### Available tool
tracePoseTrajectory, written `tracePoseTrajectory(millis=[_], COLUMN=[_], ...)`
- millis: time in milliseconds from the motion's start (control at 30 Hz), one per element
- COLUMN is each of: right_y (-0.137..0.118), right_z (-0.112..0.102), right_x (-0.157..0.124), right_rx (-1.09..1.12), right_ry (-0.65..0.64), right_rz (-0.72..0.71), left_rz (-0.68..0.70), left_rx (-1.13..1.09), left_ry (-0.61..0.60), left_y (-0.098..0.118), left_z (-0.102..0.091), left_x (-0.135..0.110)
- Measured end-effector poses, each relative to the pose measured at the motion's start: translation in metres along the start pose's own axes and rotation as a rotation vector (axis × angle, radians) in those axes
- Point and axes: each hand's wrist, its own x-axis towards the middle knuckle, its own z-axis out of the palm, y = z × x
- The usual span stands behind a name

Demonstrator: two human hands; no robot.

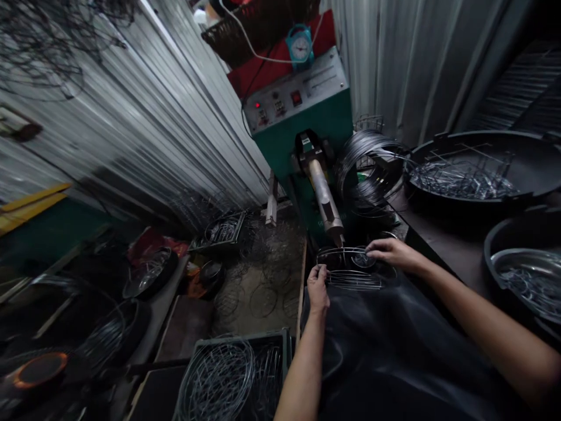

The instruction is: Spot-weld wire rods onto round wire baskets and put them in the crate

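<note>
A round wire rack (344,250) with thin metal bars is held up in front of the machine, just under the tip of its metal electrode arm (326,204). My left hand (318,286) pinches the left edge of the rack between thumb and fingers. On the other side, my right hand (392,252) has its fingertips closed at the rack's right rim. More parallel wire bars (355,280) show below the rim, close to the dark apron (394,339) over my lap. Small metal pieces lie in a bowl behind the rack, partly hidden.
The green machine (302,117) carries switches, a red light and a blue clock (300,47). A wire coil (370,169) stands right of it. Black pans (539,169) of metal parts sit at right. At lower left, a crate (287,351) holds wire rings.
</note>
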Motion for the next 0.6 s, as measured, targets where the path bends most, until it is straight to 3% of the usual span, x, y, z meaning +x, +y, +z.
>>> tracePoseTrajectory(millis=[167,367,533,600], right_y=[-0.027,-0.05,-0.045,-0.039], right_z=[-0.009,0.008,0.025,0.03], right_x=[0.02,0.016,0.004,0.0], right_rx=[-0.021,-0.027,0.003,-0.009], right_ry=[-0.243,-0.278,-0.283,-0.28], right_rz=[0.072,0.09,0.083,0.09], left_rz=[-0.089,-0.106,-0.127,-0.077], left_rx=[-0.019,-0.077,-0.054,0.019], left_ry=[0.04,0.052,0.055,0.095], left_y=[0.01,0.018,0.009,0.005], left_z=[-0.013,-0.03,-0.046,-0.052], left_x=[0.001,-0.006,-0.018,-0.028])
